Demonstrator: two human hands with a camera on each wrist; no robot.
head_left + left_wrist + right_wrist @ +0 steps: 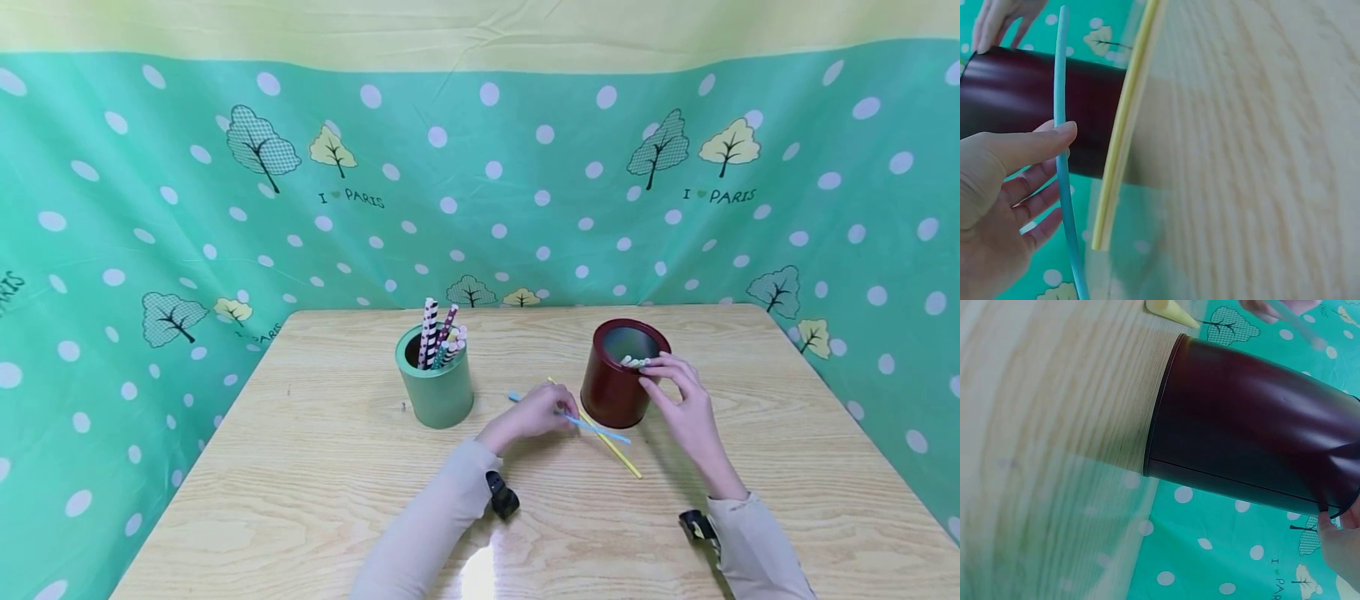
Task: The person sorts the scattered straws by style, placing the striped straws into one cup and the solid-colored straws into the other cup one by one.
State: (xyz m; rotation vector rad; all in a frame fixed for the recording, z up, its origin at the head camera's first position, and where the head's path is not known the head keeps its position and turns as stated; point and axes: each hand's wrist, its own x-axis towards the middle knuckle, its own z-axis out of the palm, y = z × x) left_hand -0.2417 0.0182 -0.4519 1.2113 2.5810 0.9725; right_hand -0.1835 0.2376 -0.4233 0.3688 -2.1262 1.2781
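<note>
My left hand (542,410) pinches a light blue straw (1062,94) between thumb and fingers, just above the table in front of the dark red canister (617,387). A yellow straw (618,454) lies on the table beneath the blue one, crossing it in the head view. At the canister's near right rim is my right hand (684,406), its thumb against the outer wall and its fingers over the edge. Ends of several pale striped straws (634,362) show inside the canister beside these fingers; whether the fingers touch them I cannot tell.
A green canister (438,396) stands on the left, holding several patterned paper straws (442,337) upright. Under everything is a light wooden table (300,483). Behind it hangs a green dotted curtain (495,217) with printed trees.
</note>
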